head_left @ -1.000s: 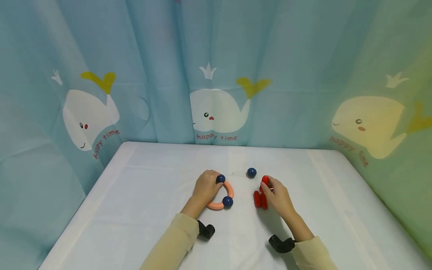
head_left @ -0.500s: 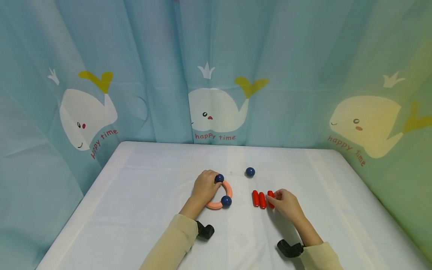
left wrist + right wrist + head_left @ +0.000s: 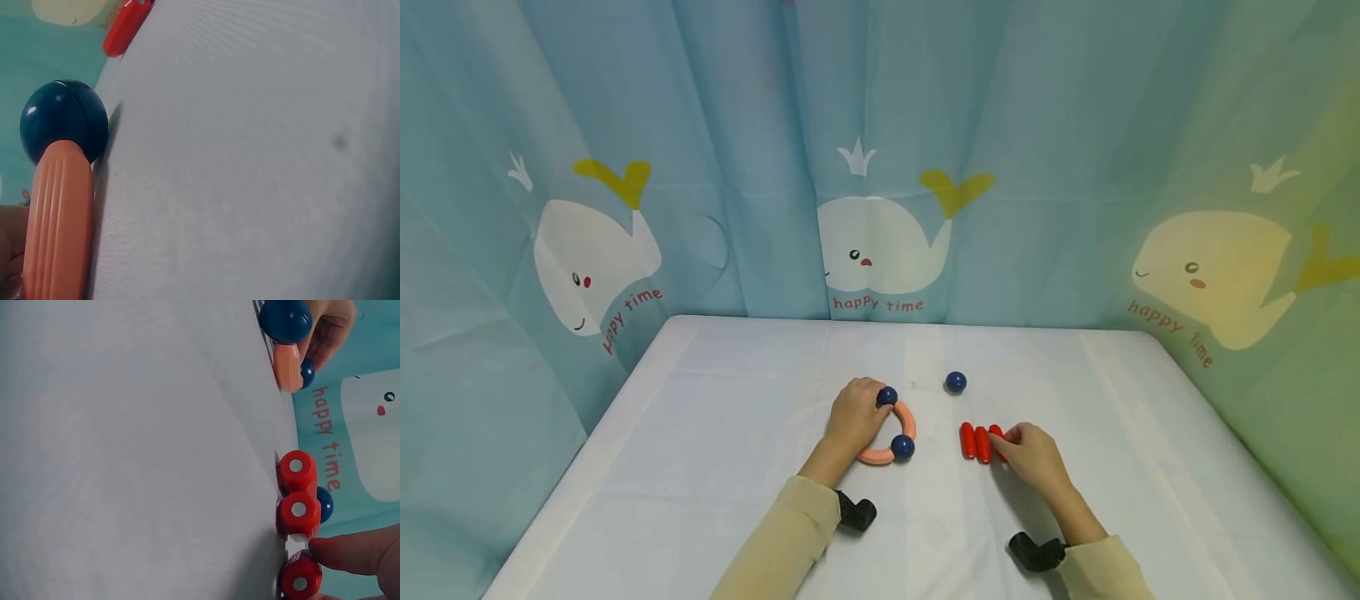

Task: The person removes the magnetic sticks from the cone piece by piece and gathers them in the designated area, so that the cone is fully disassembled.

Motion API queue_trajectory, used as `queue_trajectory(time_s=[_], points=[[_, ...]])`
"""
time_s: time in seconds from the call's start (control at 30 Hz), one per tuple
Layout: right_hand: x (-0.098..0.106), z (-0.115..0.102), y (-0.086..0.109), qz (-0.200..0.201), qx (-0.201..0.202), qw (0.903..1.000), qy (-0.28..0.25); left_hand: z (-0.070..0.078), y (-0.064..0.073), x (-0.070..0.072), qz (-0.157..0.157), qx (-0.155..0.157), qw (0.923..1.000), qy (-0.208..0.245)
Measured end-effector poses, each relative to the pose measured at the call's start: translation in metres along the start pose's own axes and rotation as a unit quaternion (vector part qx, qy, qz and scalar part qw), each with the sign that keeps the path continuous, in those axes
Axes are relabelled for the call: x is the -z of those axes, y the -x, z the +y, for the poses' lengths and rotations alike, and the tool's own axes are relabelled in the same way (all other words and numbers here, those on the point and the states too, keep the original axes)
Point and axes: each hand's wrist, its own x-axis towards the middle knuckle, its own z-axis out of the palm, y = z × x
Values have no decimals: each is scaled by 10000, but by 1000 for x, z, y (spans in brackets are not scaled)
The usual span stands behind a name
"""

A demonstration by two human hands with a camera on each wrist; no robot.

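Observation:
My left hand [image 3: 855, 414] grips the left side of a ring made of orange curved rods [image 3: 907, 421] and blue balls [image 3: 903, 447], lying on the table; fingers cover part of it. At the ring's top, a blue ball [image 3: 887, 396] sits by the thumb. My right hand [image 3: 1036, 454] pinches a red rod [image 3: 997, 432] between thumb and finger. Left of it lie two more red rods, one [image 3: 967, 442] outermost and one [image 3: 982, 445] in the middle. In the right wrist view, the pinched rod [image 3: 301, 578] shows a silvery end and a narrow gap from its neighbour [image 3: 299, 512].
A loose blue ball [image 3: 956, 382] rests behind the red rods. All lie on a white-covered table [image 3: 700, 400]. A blue-green curtain [image 3: 1037, 167] with whale prints hangs along its back and sides. Each wrist carries a black camera mount [image 3: 1036, 552].
My right hand has brought the third red rod down from behind the other two to their right, then slid it left towards them. My left hand has stayed on the ring.

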Motion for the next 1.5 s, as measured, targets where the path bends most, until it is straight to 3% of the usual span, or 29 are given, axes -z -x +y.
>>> queue_trajectory(time_s=[0.6, 0.87, 1.0, 1.17, 1.37, 1.5], points=[[7, -6, 7, -95, -11, 9998, -148, 0, 2, 0, 151, -79, 9998, -64], [4, -12, 11, 795, 511, 9954, -130, 4, 7, 5, 334, 18, 9992, 229], [-6, -20, 14, 969, 977, 9893, -480, 6, 18, 15, 332, -55, 9980, 531], [-21, -30, 18, 806, 1416, 9824, -908, 8, 39, 26, 81, -180, 9960, 871], [-33, -39, 16, 700, 1529, 9803, -1034, 12, 56, 33, -26, -411, 9919, 1201], [-42, -49, 16, 635, 1631, 9797, -978, 17, 65, 32, -32, -702, 9906, 1173]])
